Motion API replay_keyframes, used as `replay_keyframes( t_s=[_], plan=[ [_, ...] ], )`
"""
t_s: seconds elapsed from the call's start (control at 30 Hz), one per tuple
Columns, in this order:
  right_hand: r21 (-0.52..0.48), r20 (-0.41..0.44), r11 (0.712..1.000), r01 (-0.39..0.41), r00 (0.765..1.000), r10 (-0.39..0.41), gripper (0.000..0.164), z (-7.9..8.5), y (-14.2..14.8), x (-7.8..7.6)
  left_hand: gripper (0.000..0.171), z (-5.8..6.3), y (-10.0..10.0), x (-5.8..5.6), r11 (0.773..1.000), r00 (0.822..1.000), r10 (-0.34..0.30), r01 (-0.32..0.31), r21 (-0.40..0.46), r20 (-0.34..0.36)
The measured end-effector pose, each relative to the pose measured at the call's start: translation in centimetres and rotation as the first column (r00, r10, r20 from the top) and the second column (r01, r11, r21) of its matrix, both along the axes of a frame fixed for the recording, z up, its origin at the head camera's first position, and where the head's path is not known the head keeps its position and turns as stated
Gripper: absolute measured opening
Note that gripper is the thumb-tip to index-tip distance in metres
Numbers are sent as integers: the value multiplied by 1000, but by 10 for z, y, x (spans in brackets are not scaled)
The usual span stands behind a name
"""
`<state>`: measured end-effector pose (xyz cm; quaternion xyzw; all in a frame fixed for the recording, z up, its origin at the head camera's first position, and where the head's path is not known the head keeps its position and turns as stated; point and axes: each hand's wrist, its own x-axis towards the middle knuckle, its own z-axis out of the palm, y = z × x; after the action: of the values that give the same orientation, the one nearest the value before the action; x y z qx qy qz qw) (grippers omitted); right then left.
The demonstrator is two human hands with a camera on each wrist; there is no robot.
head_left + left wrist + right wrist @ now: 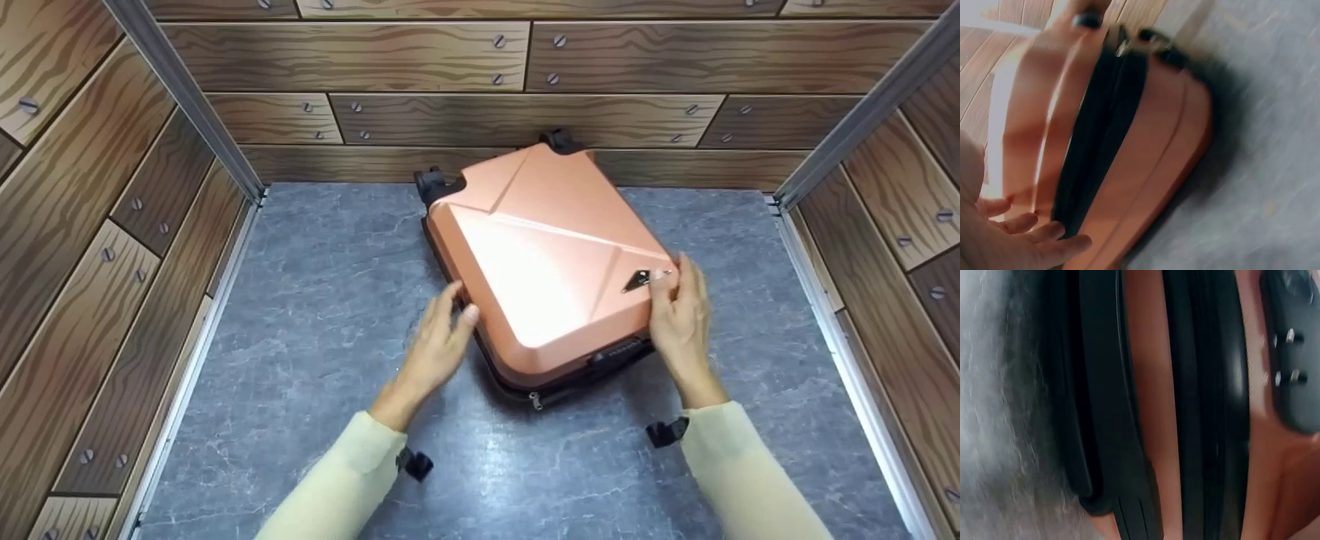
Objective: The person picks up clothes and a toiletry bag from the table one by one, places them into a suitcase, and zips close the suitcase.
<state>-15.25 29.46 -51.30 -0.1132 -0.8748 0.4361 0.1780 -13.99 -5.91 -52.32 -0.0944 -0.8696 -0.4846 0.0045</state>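
Note:
A rose-gold hard-shell suitcase [555, 247] lies on its broad side, turned at an angle, with black wheels [431, 184] at its far end. My left hand [435, 345] is at its left side; in the left wrist view the straight, spread fingers [1044, 239] reach the shell and the black zipper band [1100, 118]. At the near right corner, my right hand [681, 315] grips the suitcase, thumb on the top face by a dark badge [636, 281] and fingers along the side. The right wrist view shows a black carry handle [1109, 382] and a dark lock panel [1297, 360] up close.
Grey marbled floor [315, 300] surrounds the suitcase. Wood-patterned walls [420, 56] stand at the back, left and right, with metal rails [847, 360] along their bases. The suitcase's far wheels are close to the back wall. A zipper pull [535, 400] hangs at the near corner.

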Motion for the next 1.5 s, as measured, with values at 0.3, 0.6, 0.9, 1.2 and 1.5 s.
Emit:
replay_keyframes(
  t_s=[0.3, 0.6, 0.9, 1.2, 1.5],
  plan=[
    [-11, -21, 998, 56, 998, -56, 80, -6, -26, 30, 63, 20, -21, -61, 998, 996, 56, -56, 9, -74],
    [-33, 0, 998, 62, 998, -62, 82, -22, -52, 70, 72, 26, -36, -115, 998, 998, 52, -53, -35, -17],
    [-76, 45, 997, 21, 999, -18, 86, -30, -68, 82, 81, 25, -34, -134, 999, 999, 10, -8, -43, 31],
    [-52, 68, 999, 1, 998, 2, 87, -25, -58, 73, 83, 33, -25, -132, 996, 999, 37, -36, -80, 3],
    [-80, 93, 996, -28, 995, 35, 83, -13, -32, 49, 89, 34, -22, -110, 992, 998, 38, -43, -117, -41]
  ],
)
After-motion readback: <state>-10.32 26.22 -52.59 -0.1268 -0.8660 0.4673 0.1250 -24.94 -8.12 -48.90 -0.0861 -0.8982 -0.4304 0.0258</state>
